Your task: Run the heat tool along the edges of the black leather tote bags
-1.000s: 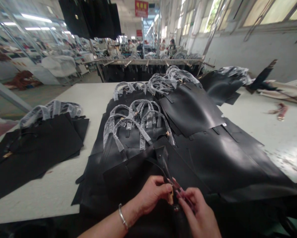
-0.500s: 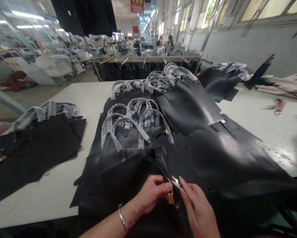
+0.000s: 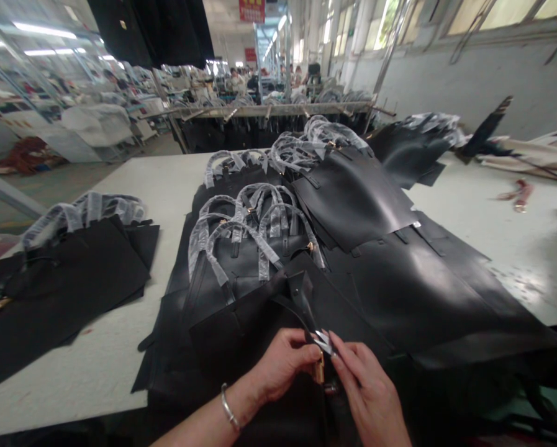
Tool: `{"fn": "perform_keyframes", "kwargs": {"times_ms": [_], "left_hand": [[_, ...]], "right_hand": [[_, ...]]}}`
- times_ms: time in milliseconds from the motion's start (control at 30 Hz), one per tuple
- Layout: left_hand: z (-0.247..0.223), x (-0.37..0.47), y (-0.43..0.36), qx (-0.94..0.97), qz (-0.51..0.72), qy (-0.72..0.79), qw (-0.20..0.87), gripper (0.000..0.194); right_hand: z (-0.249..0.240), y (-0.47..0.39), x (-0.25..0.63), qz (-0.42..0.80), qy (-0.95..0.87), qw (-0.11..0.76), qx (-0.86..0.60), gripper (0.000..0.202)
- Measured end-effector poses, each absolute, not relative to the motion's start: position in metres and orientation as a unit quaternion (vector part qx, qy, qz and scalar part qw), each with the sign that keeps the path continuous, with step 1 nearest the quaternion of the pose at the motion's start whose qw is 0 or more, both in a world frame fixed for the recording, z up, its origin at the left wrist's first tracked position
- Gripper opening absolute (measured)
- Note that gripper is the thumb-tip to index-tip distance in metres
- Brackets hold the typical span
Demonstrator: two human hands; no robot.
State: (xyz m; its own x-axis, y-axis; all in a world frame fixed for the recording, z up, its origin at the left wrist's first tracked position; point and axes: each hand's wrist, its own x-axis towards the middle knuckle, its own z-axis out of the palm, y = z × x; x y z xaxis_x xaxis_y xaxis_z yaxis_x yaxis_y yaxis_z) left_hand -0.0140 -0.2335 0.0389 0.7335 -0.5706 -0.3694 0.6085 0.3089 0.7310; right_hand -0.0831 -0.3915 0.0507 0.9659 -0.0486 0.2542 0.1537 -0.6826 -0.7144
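Note:
My left hand (image 3: 285, 363), with a silver bangle at the wrist, pinches a black leather strap (image 3: 301, 318) close to its gold clasp (image 3: 319, 367). Facing it, my right hand (image 3: 369, 385) is closed on small silver scissors (image 3: 323, 342). Their blades reach the strap just beside my left fingertips. Beneath both hands lies a black leather bag piece (image 3: 254, 316). Beyond it are bag panels with plastic-wrapped handles (image 3: 238, 233).
The pale table (image 3: 120, 248) bears another black stack (image 3: 77, 273) at left and a large glossy pile (image 3: 408, 273) at right. Reddish straps (image 3: 520, 195) lie at far right. A metal rack (image 3: 269, 110) stands behind.
My right hand and the scissors have shifted slightly left, nearer the strap, and the blades look a little more spread. My left hand stays almost in place.

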Motion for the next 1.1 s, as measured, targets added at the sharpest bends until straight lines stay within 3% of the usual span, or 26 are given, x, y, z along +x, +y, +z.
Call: {"fn": "perform_keyframes", "kwargs": {"times_ms": [467,800,1100], "left_hand": [[0.038,-0.016,-0.237,0.443,-0.386,-0.002,0.809,0.033],[0.036,-0.017,-0.235,0.461,-0.387,0.004,0.799,0.039],[0.035,-0.015,-0.234,0.464,-0.398,-0.013,0.792,0.038]], "right_hand": [[0.055,-0.381,-0.073,-0.064,0.04,0.532,-0.843,0.032],[0.059,-0.395,-0.087,-0.071,0.006,0.443,-0.894,0.034],[0.063,-0.398,-0.086,-0.053,0.004,0.434,-0.899,0.035]]}}
